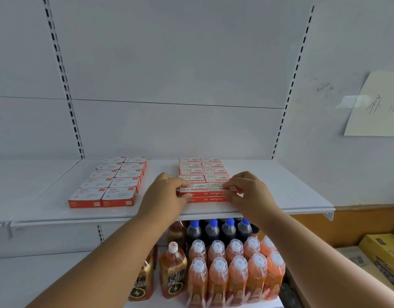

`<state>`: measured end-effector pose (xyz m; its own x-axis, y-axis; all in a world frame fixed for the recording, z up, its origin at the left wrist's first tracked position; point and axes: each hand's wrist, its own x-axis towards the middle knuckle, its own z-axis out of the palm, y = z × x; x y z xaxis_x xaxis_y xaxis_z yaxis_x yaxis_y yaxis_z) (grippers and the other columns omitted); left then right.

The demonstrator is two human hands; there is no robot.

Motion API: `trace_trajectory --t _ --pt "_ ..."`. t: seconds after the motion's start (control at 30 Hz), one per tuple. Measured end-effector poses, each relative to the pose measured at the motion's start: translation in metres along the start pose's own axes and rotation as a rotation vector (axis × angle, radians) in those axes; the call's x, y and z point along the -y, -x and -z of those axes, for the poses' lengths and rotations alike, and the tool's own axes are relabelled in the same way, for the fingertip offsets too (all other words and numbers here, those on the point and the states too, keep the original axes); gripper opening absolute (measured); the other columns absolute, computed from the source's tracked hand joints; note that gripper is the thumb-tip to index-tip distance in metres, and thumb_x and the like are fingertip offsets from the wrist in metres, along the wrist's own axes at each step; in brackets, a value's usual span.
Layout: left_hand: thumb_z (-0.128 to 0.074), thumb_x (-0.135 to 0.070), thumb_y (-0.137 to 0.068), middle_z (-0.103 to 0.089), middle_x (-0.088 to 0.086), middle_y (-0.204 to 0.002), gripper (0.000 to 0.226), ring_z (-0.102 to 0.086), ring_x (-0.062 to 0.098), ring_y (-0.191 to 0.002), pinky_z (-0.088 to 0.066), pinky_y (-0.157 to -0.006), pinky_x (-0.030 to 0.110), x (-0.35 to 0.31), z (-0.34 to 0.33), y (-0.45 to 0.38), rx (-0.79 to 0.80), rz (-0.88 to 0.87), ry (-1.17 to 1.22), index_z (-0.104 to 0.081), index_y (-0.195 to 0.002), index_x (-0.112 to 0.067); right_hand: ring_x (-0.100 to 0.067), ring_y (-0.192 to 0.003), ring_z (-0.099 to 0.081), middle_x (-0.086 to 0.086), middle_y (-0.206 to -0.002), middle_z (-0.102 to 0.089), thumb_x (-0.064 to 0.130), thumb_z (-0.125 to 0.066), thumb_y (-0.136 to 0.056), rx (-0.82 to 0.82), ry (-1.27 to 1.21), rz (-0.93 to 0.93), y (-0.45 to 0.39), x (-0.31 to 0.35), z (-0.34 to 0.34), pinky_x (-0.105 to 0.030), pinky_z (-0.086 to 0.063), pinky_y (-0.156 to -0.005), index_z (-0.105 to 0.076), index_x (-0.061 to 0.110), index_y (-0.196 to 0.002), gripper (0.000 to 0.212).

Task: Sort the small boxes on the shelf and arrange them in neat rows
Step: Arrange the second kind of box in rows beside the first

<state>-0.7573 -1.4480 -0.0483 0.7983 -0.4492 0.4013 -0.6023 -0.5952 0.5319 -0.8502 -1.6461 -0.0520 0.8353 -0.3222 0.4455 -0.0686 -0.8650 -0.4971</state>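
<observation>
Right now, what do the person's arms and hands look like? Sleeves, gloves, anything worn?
Both arms are bare as far as the frame shows: no sleeves in view on either forearm. The left hand and right hand wear no gloves. No watch, bracelet or ring shows on either wrist or on the fingers that are visible. No markings, tape or cables on them.

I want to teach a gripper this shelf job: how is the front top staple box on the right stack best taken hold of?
Grip the front staple box by its short left and right ends, coming from the front and above. It lies flat, with neighbours tight behind and below, so only the ends and front face are free. Left hand and right hand flank that front row.
</observation>
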Motion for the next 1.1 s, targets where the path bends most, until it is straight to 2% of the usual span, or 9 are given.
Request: trace_trajectory --t 0.17,0.27,0.4,0.53,0.63,0.73,0.93,1.1 --pt "-0.068 -0.034 -0.090 -0.054 -0.003 -0.121 0.042 -0.048 0.006 -0.094 -0.040 -0.082 0.016 0.000 -0.001 -0.002 0.004 -0.007 -0.019 -0.062 -0.132 -0.027 -0.006 -0.088 -0.055 0.010 -0.105 -0.055 0.027 -0.069 -0.088 0.021 0.004 0.018 -0.002 0.000 0.001 -0.009 -0.037 -0.074 -0.072 0.023 -0.105 0.017" --pt "-0.068 -0.038 -0.089 -0.054 -0.003 -0.123 0.049 -0.054 0.009 -0.100 -0.042 -0.084 0.018 0.001 0.000 0.000 0.029 -0.018 -0.055 -0.056 -0.136 -0.028 -0.002 -0.084 -0.055 0.012 -0.106 -0.053 0.031 -0.069 -0.087 0.023 0.008 -0.002 0.000 -0.003 0.004 -0.009 -0.038 -0.071 -0.067 0.026 -0.110 0.024" --pt "-0.067 -0.039 -0.090 -0.059 -0.005 -0.123 0.047 -0.059 0.010 -0.103 -0.047 -0.083 0.019 -0.001 0.002 0.003 0.022 -0.032 -0.127 -0.054 -0.135 -0.031 -0.003 -0.076 -0.050 0.011 -0.101 -0.054 0.035 -0.063 -0.090 0.168 0.177 0.025 -0.002 -0.006 0.014 -0.020 -0.038 -0.069 -0.056 0.032 -0.121 0.032" --pt "-0.067 -0.035 -0.090 -0.060 -0.007 -0.119 0.042 -0.053 0.007 -0.091 -0.043 -0.077 0.016 -0.002 0.002 0.001 0.037 -0.010 -0.132 -0.058 -0.131 -0.031 -0.011 -0.075 -0.050 0.009 -0.093 -0.057 0.035 -0.058 -0.093 0.267 0.271 0.095 -0.012 -0.004 0.022 -0.025 -0.036 -0.067 -0.055 0.027 -0.122 0.030" --pt "-0.068 -0.036 -0.089 -0.061 -0.008 -0.117 0.041 -0.052 0.005 -0.090 -0.040 -0.072 0.012 0.000 0.002 0.000 0.035 0.000 -0.126 -0.060 -0.129 -0.031 -0.007 -0.070 -0.051 0.008 -0.089 -0.060 0.035 -0.061 -0.092 0.283 0.207 0.123 -0.016 -0.010 0.022 -0.021 -0.036 -0.061 -0.057 0.026 -0.116 0.026" --pt "-0.067 -0.038 -0.089 -0.060 -0.009 -0.117 0.041 -0.051 0.003 -0.090 -0.036 -0.068 0.009 0.002 -0.001 0.001 0.037 -0.012 -0.131 -0.059 -0.129 -0.032 0.000 -0.062 -0.049 0.015 -0.078 -0.055 0.034 -0.062 -0.092 0.290 0.142 0.116 -0.017 -0.017 0.021 -0.014 -0.032 -0.054 -0.058 0.028 -0.109 0.019" --pt "-0.069 -0.037 -0.089 -0.061 -0.010 -0.122 0.040 -0.051 0.002 -0.090 -0.033 -0.064 0.004 0.004 -0.002 0.000 0.032 0.005 -0.118 -0.058 -0.126 -0.033 0.000 -0.054 -0.046 0.016 -0.067 -0.053 0.030 -0.064 -0.091 0.285 0.055 0.087 -0.018 -0.022 0.021 -0.010 -0.037 -0.052 -0.059 0.029 -0.103 0.012" --pt "-0.067 -0.037 -0.090 -0.062 -0.008 -0.120 0.040 -0.057 0.005 -0.091 -0.043 -0.073 0.011 0.001 -0.006 0.001 0.015 -0.010 -0.157 -0.055 -0.128 -0.031 -0.002 -0.061 -0.048 0.012 -0.075 -0.056 0.030 -0.062 -0.092 0.254 0.091 0.113 -0.016 -0.022 0.019 -0.012 -0.036 -0.055 -0.061 0.025 -0.109 0.017"
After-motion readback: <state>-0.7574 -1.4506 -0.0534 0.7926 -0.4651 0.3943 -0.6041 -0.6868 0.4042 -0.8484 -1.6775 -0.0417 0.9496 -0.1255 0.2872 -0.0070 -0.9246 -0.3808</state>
